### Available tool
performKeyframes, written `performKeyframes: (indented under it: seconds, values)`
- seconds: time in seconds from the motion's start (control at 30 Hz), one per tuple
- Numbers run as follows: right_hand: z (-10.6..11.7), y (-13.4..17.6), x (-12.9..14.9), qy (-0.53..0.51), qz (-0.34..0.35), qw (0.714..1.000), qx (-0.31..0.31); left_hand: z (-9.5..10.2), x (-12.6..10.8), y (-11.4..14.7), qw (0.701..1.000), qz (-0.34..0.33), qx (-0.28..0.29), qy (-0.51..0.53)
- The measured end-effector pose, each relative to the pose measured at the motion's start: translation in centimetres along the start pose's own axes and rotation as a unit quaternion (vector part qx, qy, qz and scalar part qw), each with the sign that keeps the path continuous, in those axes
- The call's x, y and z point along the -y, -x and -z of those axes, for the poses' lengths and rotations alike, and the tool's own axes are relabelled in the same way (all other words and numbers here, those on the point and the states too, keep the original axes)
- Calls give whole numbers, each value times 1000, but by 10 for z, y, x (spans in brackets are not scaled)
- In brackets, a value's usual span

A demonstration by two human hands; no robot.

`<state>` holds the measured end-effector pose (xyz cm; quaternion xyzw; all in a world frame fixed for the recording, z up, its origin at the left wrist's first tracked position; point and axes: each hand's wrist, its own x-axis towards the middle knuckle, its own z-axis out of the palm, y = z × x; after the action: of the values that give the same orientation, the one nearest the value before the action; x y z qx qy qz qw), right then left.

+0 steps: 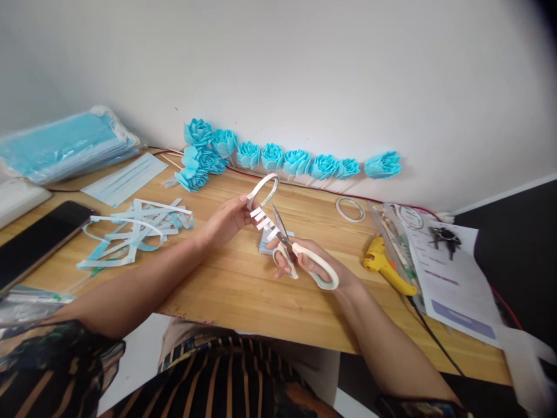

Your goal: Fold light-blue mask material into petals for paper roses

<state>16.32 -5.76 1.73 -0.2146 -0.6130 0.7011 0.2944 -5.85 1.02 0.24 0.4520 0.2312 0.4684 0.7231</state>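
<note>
My left hand point(230, 219) is closed on a narrow roll of white tape point(272, 181), held up over the table. Several short white tape strips point(264, 223) stick out in a row beside its fingers. Through the white handles of a pair of scissors point(319, 268) go the fingers of my right hand point(307, 255). The scissors' blades are parted and point up toward the roll, close to the strips. Below the strips, partly hidden by my right hand, lies a small light blue folded piece point(266, 242).
Blue fabric flowers point(296, 162) on sticks line the wall. At left are bagged face masks point(69, 145), blue-white trimmings point(130, 232) and a phone point(43, 238). A yellow glue gun point(385, 264), another tape roll point(349, 210), papers point(452, 278) and keys point(444, 238) lie right.
</note>
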Motion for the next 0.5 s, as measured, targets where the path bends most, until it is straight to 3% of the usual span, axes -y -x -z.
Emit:
performKeyframes:
  seconds: [0.5]
  values:
    - [6, 2, -12, -22, -24, 999, -9, 2, 5, -1, 1000, -8, -17, 24]
